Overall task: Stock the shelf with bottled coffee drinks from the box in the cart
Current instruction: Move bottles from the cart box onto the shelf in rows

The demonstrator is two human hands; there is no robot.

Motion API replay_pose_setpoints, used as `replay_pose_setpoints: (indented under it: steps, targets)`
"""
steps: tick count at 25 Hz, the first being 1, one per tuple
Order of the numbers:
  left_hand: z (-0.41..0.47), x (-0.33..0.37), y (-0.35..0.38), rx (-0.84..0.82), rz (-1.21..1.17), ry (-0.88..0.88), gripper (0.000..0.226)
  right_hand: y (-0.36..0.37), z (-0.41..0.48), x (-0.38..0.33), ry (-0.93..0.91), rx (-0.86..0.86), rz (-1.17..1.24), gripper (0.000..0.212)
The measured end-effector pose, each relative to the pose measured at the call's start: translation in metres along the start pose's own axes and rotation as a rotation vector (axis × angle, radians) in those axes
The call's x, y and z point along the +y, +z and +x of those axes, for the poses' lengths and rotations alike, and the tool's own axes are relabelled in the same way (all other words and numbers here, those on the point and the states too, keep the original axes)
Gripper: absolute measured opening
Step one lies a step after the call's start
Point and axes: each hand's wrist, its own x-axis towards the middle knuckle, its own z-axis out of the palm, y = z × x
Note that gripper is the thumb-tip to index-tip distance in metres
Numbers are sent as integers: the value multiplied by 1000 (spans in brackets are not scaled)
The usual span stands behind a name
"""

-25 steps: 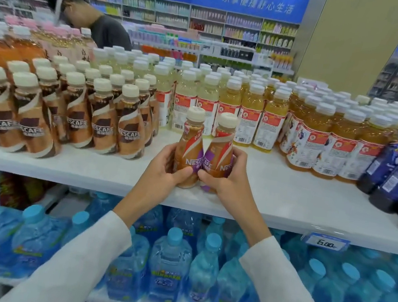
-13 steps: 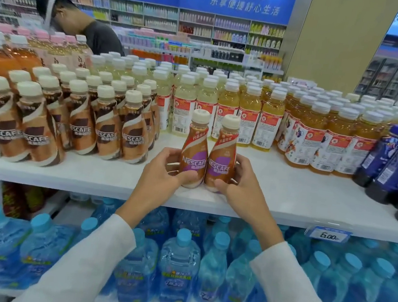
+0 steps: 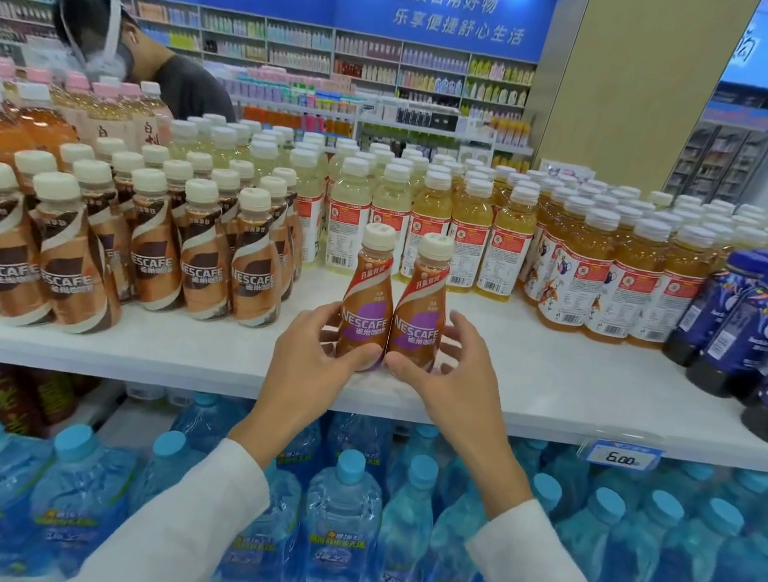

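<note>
**Grips loosen as two coffee bottles land on the shelf**

White shelf first. A second ago the pair hung tilted over its front edge; now both stand upright on the bare board, pushed a little deeper. At nine o'clock from them sits the stocked Nescafé row, at twelve the yellow tea bottles, at three the dark blue bottles. At six, one level down, are the water bottles.

The left coffee bottle and right coffee bottle touch side by side, labels forward, apart from the Nescafé row.

The left grip holds its bottle low, thumb across the front and fingers curled at the side. The right grip has slackened: thumb against the base, fingers spread and just coming off the side.

From where I stand, this placement looks all but done. The pair may want sliding toward nine o'clock to join their kind. After that it's back to the box, which is out of sight.
</note>
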Motion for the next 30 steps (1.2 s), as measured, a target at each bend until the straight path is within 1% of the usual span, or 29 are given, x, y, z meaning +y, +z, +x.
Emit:
replay_pose_setpoints:
  steps: [1,3,5,8,10,15,20,30]
  targets:
    - [-2,-1,2,25,3,-7,67,2,-3,0,2,44,0,84]
    - [-1,-2,5,74,13,-27,63,8,-3,-1,2,112,-21,65]
    - [8,-3,8,93,41,-45,62,14,6,-3,7,122,-13,57]
    - [39,-2,11,84,58,-22,58,25,41,-10,-1,67,-9,55]
    - [65,-1,12,73,29,-27,56,34,68,-12,15,46,-14,54]
    - [108,-12,22,83,-20,-65,62,52,110,-3,41,54,26,60]
    - [117,-19,33,116,-27,-59,61,56,122,7,-5,54,19,56]
    - [121,-25,32,111,-97,-68,64,57,127,9,-4,35,-4,57]
